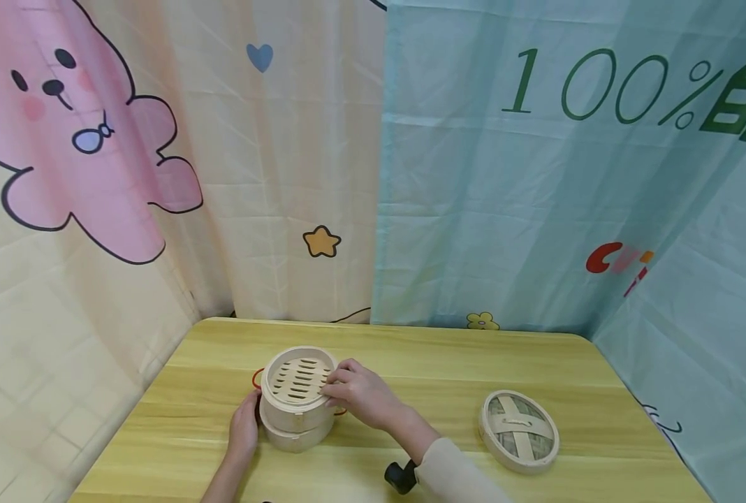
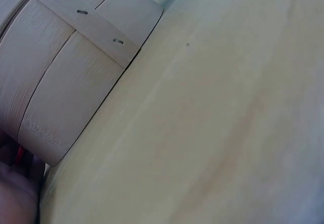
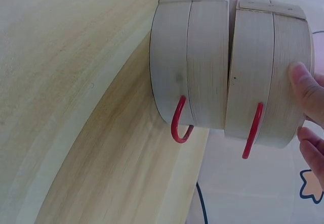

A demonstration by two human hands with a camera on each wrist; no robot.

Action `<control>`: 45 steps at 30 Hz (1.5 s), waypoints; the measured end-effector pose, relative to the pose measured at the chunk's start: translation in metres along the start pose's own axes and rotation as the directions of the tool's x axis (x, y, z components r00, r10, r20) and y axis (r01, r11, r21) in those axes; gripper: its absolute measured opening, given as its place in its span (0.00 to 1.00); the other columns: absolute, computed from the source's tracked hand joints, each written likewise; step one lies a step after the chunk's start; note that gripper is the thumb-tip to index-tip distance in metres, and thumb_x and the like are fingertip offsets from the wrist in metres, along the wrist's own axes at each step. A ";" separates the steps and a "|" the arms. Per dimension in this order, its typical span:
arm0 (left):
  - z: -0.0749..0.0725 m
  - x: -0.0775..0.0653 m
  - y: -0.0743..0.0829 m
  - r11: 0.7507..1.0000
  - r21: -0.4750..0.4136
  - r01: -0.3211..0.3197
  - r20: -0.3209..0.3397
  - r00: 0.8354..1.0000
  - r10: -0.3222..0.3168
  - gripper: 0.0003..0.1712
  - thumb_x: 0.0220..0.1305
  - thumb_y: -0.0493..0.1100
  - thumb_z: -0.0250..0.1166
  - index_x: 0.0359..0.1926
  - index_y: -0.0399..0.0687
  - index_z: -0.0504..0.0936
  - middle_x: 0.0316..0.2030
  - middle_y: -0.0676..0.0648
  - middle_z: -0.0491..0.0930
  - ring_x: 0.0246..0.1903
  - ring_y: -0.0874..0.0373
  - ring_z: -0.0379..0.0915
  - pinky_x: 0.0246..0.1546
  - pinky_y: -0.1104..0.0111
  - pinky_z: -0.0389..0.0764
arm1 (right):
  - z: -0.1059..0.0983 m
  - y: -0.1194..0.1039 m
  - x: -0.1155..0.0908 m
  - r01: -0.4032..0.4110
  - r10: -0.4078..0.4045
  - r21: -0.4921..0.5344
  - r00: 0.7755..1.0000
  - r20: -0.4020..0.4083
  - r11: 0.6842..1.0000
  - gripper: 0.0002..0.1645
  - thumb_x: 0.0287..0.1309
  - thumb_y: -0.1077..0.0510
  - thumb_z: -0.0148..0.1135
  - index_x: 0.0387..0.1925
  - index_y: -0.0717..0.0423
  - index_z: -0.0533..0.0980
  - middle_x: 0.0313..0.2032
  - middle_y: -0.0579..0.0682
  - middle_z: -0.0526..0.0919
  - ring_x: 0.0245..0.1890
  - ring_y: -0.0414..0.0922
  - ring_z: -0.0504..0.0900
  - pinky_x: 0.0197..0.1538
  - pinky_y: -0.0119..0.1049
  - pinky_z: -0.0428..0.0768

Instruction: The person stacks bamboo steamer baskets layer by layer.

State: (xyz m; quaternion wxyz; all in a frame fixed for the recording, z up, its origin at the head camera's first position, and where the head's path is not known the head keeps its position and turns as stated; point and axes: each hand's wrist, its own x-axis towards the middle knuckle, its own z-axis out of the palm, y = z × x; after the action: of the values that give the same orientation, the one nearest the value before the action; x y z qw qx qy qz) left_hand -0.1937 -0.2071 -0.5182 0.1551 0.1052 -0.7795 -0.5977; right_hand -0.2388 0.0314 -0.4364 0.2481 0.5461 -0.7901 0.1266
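Note:
Two round bamboo steamer baskets are stacked on the table's left half. In the head view the upper steamer basket shows its slatted base inside the rim. My right hand pinches its right rim, thumb outside, as the right wrist view shows. There the upper basket sits slightly offset over the lower steamer basket, with a narrow dark gap between them. My left hand holds the left side of the lower one, its fingers partly hidden. A red handle hangs on the lower basket, another on the upper.
A round bamboo steamer lid with crossed strips lies on the right of the wooden table. Part of a black object shows beside my right sleeve. Printed curtains hang behind the table and along its sides.

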 end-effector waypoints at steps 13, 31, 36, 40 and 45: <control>-0.002 -0.001 0.001 1.000 0.001 -0.008 0.004 1.000 0.008 0.28 0.73 0.41 0.31 0.57 0.17 0.60 0.57 0.24 0.61 0.60 0.36 0.54 0.61 0.51 0.55 | -0.001 -0.005 0.009 0.019 -0.017 -0.061 0.999 0.030 0.998 0.12 0.51 0.52 0.65 0.39 0.47 0.82 0.39 0.42 0.80 0.43 0.41 0.72 0.50 0.26 0.70; -0.001 0.000 -0.001 1.000 0.007 -0.016 -0.018 1.000 0.017 0.29 0.73 0.43 0.32 0.56 0.20 0.65 0.56 0.28 0.66 0.58 0.39 0.58 0.60 0.53 0.57 | -0.004 -0.010 0.016 0.009 -0.001 -0.091 0.996 0.084 0.996 0.11 0.53 0.50 0.64 0.39 0.45 0.82 0.38 0.41 0.80 0.43 0.40 0.71 0.49 0.25 0.70; 0.000 0.000 -0.002 1.000 0.005 -0.026 -0.017 1.000 0.027 0.28 0.73 0.42 0.32 0.56 0.20 0.65 0.55 0.27 0.66 0.58 0.38 0.58 0.59 0.52 0.57 | -0.004 -0.012 0.017 -0.001 0.011 -0.104 0.995 0.096 0.995 0.11 0.53 0.50 0.63 0.39 0.44 0.82 0.38 0.41 0.80 0.43 0.40 0.71 0.49 0.25 0.70; 0.001 -0.001 -0.002 0.999 0.013 -0.035 -0.021 0.999 0.035 0.28 0.73 0.41 0.32 0.55 0.20 0.66 0.55 0.27 0.67 0.57 0.39 0.59 0.59 0.54 0.59 | -0.004 -0.013 0.016 0.002 0.008 -0.111 0.996 0.090 0.994 0.10 0.53 0.50 0.63 0.38 0.44 0.82 0.37 0.40 0.80 0.42 0.40 0.71 0.48 0.25 0.70; 0.002 0.000 -0.001 0.998 0.044 -0.033 -0.036 0.999 0.035 0.27 0.73 0.42 0.33 0.55 0.24 0.69 0.54 0.31 0.70 0.55 0.46 0.62 0.55 0.68 0.63 | -0.004 -0.013 0.015 0.013 -0.004 -0.126 0.997 0.074 0.992 0.09 0.52 0.49 0.65 0.37 0.44 0.82 0.36 0.40 0.80 0.42 0.41 0.71 0.48 0.25 0.70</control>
State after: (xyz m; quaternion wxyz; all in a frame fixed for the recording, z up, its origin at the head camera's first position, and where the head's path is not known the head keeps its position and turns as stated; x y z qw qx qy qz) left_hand -0.1941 -0.2055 -0.5196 0.1773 0.1062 -0.7911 -0.5757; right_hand -0.2296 0.0163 -0.4259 0.2534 0.5370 -0.8027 0.0552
